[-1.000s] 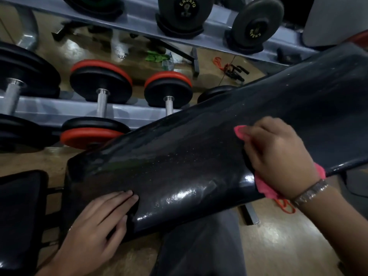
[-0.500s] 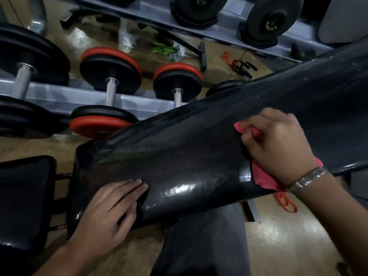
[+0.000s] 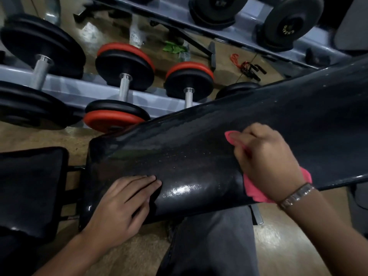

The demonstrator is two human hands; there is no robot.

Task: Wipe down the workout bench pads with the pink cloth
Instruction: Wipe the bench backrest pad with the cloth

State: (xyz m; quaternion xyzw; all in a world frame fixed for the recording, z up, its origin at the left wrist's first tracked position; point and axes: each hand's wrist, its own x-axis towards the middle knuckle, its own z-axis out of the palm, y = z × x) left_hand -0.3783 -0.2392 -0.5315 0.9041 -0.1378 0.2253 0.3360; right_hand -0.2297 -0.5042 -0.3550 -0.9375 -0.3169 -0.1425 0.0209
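The long black back pad [image 3: 199, 148] of the bench runs from lower left up to the right, glossy and damp-looking. My right hand [image 3: 266, 162] grips the pink cloth [image 3: 253, 189] and presses it on the pad's near side; pink edges show above my fingers and below my palm. My left hand [image 3: 121, 206] lies flat with straight fingers on the pad's lower near edge, well left of the cloth. A second black seat pad [image 3: 29, 188] sits at the far left, joined by a dark bracket.
A grey dumbbell rack [image 3: 83, 92] with black and red-rimmed dumbbells [image 3: 123, 84] stands just behind the bench. More black dumbbells [image 3: 290, 24] sit on an upper rail. A red cord with black handles [image 3: 249, 65] and green scraps lie on the brown floor. My dark trouser leg [image 3: 211, 240] is below the pad.
The view has shifted so the bench sits further right in frame. My right hand with the cloth stays at about the same spot on the pad; my left hand stays flat on the near edge.
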